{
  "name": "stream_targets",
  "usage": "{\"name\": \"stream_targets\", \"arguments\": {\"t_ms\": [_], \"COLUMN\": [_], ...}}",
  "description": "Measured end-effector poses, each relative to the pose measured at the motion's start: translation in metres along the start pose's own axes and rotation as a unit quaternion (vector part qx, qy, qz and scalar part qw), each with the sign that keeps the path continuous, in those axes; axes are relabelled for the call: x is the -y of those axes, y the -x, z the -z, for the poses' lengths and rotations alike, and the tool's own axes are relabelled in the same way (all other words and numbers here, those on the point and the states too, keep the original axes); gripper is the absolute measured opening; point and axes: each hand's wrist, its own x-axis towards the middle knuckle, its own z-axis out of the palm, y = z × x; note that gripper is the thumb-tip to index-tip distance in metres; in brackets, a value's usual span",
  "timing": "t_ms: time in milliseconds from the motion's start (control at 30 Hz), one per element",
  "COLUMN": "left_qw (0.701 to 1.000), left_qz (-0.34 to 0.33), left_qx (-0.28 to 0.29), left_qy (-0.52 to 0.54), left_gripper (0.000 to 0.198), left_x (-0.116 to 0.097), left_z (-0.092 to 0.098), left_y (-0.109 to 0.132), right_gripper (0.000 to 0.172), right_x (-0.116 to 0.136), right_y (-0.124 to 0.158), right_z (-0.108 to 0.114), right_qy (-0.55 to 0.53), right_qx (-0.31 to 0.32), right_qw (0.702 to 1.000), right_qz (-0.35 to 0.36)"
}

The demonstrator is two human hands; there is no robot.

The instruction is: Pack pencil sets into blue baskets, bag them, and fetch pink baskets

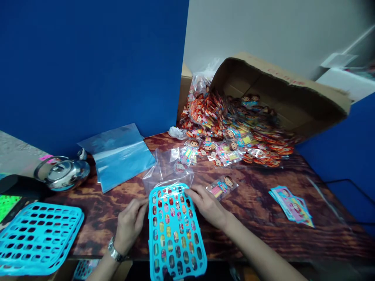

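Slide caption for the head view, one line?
Left hand and right hand touch a turquoise slotted tray; behind, a tipped carton spills cartoon packets.

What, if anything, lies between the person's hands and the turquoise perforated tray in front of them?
Nothing visible. The left hand meets the turquoise tray at its left edge, and the right hand rests on its top right corner. A clear plastic bag lies just beyond the tray, not between.

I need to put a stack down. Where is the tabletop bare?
Bare wood lies between the right hand and the card stack, also between the left hand and the blue trays. Crowded by the tipped box.
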Motion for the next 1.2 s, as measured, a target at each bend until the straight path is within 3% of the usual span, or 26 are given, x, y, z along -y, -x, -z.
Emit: {"name": "stream_targets", "arguments": {"t_ms": [133, 333, 500, 633, 733, 767, 833, 867, 933, 967, 1033, 1100, 1200], "left_qw": [0.991, 0.98, 0.99, 0.999, 0.991, 0.976, 0.913, 0.872, 0.806, 0.787, 0.756, 0.719, 0.68], "left_qz": [-0.099, -0.13, -0.081, -0.022, 0.112, 0.191, 0.355, 0.417, 0.469, 0.47, 0.46, 0.459, 0.481], "left_qx": [-0.034, -0.06, -0.05, -0.033, 0.004, -0.001, -0.033, -0.045, -0.025, 0.002, 0.068, 0.118, 0.134], "left_qy": [-0.085, -0.139, -0.105, -0.027, 0.067, 0.102, 0.196, 0.254, 0.36, 0.4, 0.46, 0.509, 0.536], "left_gripper": [0.02, 0.025, 0.035, 0.032, 0.016, 0.016, 0.034, 0.045, 0.057, 0.058, 0.055, 0.055, 0.059], "left_x": [-0.006, -0.011, -0.016, -0.013, -0.009, -0.008, -0.011, -0.014, -0.022, -0.026, -0.035, -0.041, -0.044], "left_z": [-0.005, -0.009, -0.013, -0.016, -0.014, -0.013, -0.013, -0.014, -0.019, -0.022, -0.028, -0.032, -0.032], "left_y": [0.023, 0.048, 0.062, 0.084, 0.091, 0.088, 0.071, 0.06, 0.036, 0.027, 0.017, 0.017, 0.027], "right_gripper": [0.027, 0.026, 0.03, 0.039, 0.037, 0.032, 0.025, 0.031, 0.054, 0.066, 0.08, 0.081, 0.076], "right_x": [0.013, 0.026, 0.035, 0.039, 0.038, 0.036, 0.032, 0.031, 0.029, 0.03, 0.034, 0.041, 0.052], "right_y": [0.016, 0.035, 0.046, 0.065, 0.077, 0.078, 0.077, 0.074, 0.066, 0.062, 0.055, 0.05, 0.048], "right_z": [0.007, 0.019, 0.022, 0.02, 0.015, 0.013, 0.005, -0.001, -0.013, -0.018, -0.026, -0.029, -0.025], "right_qy": [-0.01, -0.053, -0.101, -0.13, -0.188, -0.214, -0.283, -0.323, -0.392, -0.411, -0.425, -0.448, -0.496], "right_qx": [-0.02, -0.036, -0.013, 0.001, -0.02, -0.037, -0.057, -0.054, -0.033, -0.018, 0.016, 0.051, 0.055], "right_qw": [0.999, 0.996, 0.994, 0.991, 0.977, 0.963, 0.903, 0.859, 0.774, 0.746, 0.722, 0.714, 0.707], "right_qz": [0.025, 0.058, 0.044, 0.013, -0.096, -0.161, -0.318, -0.394, -0.497, -0.523, -0.545, -0.536, -0.501]}}
